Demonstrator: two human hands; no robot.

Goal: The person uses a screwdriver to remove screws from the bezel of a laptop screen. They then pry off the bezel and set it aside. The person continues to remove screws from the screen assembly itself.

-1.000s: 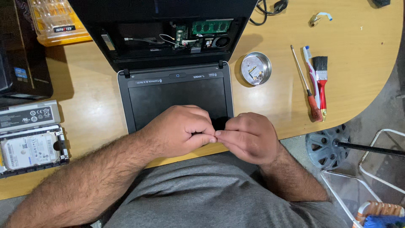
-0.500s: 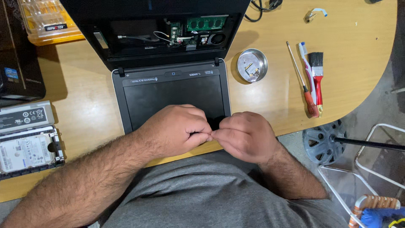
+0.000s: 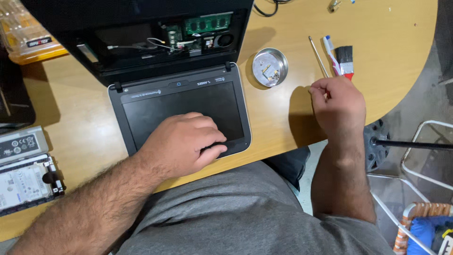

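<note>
1. Wooden worktop (image 3: 283, 123), under both hands, carrying every part and tool within arm's reach.
2. Opened laptop (image 3: 155, 61), lying flat ahead of the left hand, screen panel (image 3: 181, 111) nearest the body and the uncovered base with green memory module (image 3: 207, 22) beyond it; probably laid out like this to keep the inner parts reachable.
3. Left hand (image 3: 186, 144), palm down, pressed flat on the near right corner of the screen panel, fingers together at its edge, seemingly steadying it.
4. Right hand (image 3: 339, 106), well to the right of the laptop, fingers curled loosely closed over the worktop edge, thumb and forefinger tips drawn together beside the screwdriver shaft; impossible to tell whether anything is pinched.
5. Hard drive (image 3: 26, 184), far left of the left hand, set aside next to a grey flat unit.
6. Round metal dish (image 3: 269, 67), between the two hands and further out, holding small parts, likely to stop them rolling away.
7. Screwdriver (image 3: 318, 56) and red-handled brush (image 3: 345, 59), just beyond the right hand, side by side.
</note>
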